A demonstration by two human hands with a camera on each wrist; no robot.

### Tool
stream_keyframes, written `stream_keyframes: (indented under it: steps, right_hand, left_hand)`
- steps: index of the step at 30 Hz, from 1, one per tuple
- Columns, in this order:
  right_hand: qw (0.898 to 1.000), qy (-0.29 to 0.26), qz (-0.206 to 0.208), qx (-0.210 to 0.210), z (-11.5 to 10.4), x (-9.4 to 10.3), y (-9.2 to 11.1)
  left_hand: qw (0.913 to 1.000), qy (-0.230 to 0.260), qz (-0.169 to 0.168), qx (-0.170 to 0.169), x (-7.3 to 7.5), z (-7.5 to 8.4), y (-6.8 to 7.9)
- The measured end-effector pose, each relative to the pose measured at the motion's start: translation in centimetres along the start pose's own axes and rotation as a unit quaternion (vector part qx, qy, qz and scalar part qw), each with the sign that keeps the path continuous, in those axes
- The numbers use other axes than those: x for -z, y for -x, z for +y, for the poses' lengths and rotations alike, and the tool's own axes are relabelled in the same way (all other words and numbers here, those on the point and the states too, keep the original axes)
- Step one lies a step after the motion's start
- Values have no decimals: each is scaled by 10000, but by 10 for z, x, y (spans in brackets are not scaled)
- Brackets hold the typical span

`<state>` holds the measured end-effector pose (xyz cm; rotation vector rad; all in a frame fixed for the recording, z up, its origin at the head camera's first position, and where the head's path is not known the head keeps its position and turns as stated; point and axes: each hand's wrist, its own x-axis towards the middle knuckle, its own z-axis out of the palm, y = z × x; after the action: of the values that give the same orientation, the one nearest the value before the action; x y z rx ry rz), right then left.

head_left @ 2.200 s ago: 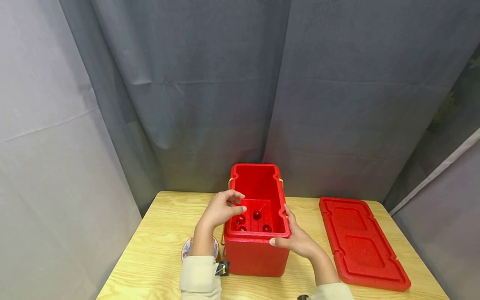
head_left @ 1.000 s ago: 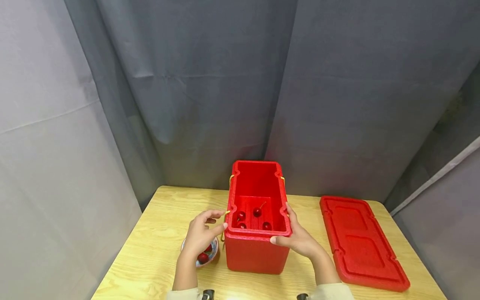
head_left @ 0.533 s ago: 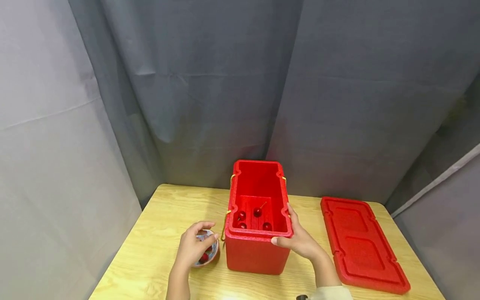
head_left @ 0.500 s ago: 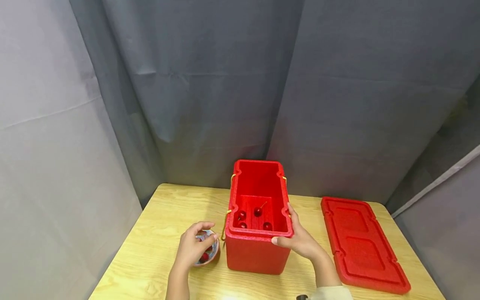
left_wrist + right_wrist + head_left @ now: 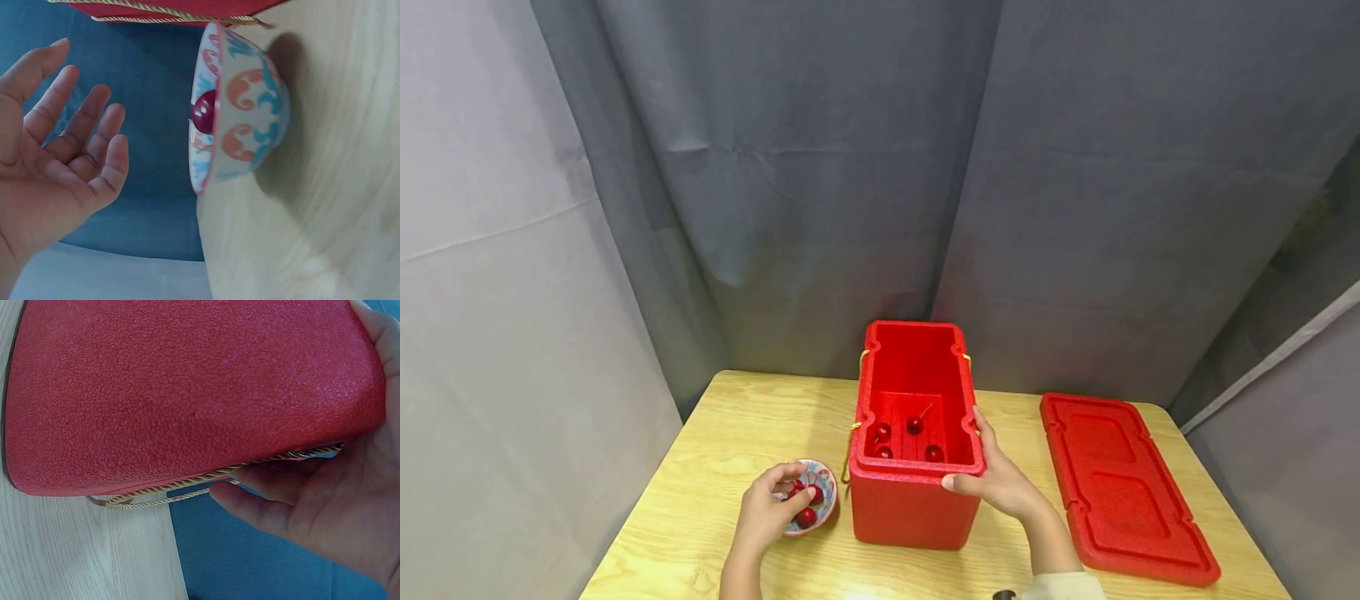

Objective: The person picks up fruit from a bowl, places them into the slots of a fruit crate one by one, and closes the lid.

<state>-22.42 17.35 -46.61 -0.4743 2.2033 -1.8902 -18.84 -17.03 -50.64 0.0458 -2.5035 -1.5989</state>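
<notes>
A red foam-like box (image 5: 913,512) stands lidless on the table, with several cherries (image 5: 914,426) on its floor. My right hand (image 5: 1003,485) holds its near right corner, thumb on the front wall and fingers along the side. Left of the box is a small patterned bowl (image 5: 253,103) holding several cherries (image 5: 806,517). Over the bowl's left part hovers my left hand (image 5: 766,507), partly hiding the bowl. In the left wrist view its fingers are loosely bent, apart from the bowl and holding nothing. One cherry (image 5: 204,112) shows above the bowl's rim there.
A flat red lid (image 5: 1131,487) lies on the wooden table (image 5: 715,467) to the right of the box. Gold cords (image 5: 181,482) hang along the box's sides. Grey curtains (image 5: 820,183) enclose the table behind and at both sides.
My left hand has moved from above the box down and left to the bowl, uncovering the cherries in it. My right hand stays on the box corner.
</notes>
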Motion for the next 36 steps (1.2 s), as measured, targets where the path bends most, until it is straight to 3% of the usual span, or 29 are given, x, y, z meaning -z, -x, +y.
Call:
stream_keyframes:
  steps: [11, 26, 36]
  right_hand:
    - [9999, 160, 20, 5, 0, 1, -1]
    - [9999, 125, 32, -58, 1, 1, 1]
    - [10000, 83, -14, -23, 0, 0, 0]
  left_hand:
    - [9994, -46, -213, 265, -4, -24, 4]
    - [9980, -402, 116, 466, -8, -48, -2]
    - [9952, -787, 174, 552, -13, -55, -12]
